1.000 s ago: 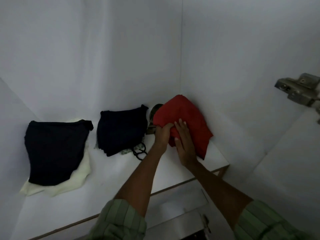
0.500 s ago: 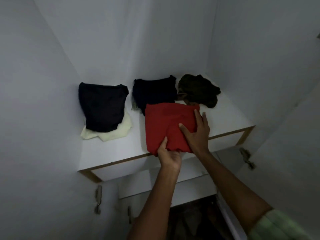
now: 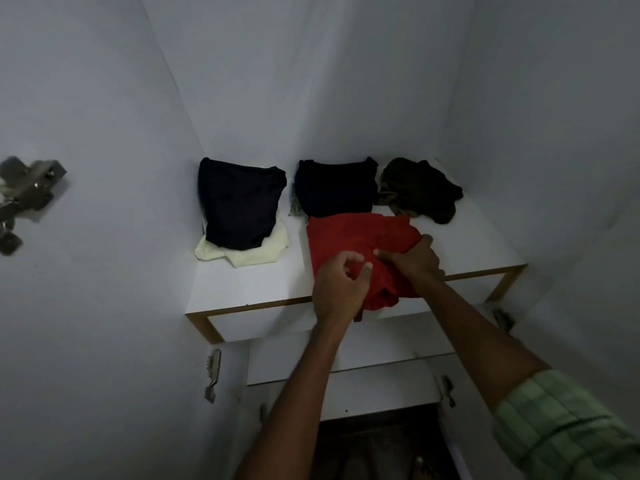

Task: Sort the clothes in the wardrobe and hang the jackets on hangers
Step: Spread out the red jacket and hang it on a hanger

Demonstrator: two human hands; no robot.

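White laminate wardrobe [image 3: 311, 81], its shelf [image 3: 242, 292] smooth with a wood-toned front edge — sorting partly done, no jackets or hangers in view. Along the back: a folded dark pile on a pale cream garment [image 3: 242, 252], a second dark fold [image 3: 336, 188], a crumpled olive-dark heap [image 3: 419, 188]. At the front edge, the soft red garment [image 3: 346, 237] — the right hand [image 3: 412, 259] grips its bunched side, the left hand [image 3: 341, 289] pinches its near fold
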